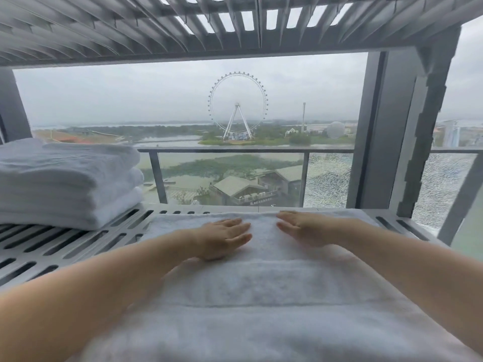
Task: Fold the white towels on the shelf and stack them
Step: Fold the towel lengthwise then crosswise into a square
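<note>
The left hand [224,237] and right hand [300,227] lay flat with fingers straight, pressing the white towel [261,296] near the shelf's [65,246] far edge. The towel seemed to overhang the near edge, so lifting both palms might let it slide or crease unevenly. The folded stack [65,184] sat at the far left corner, with bare slats between.
</note>
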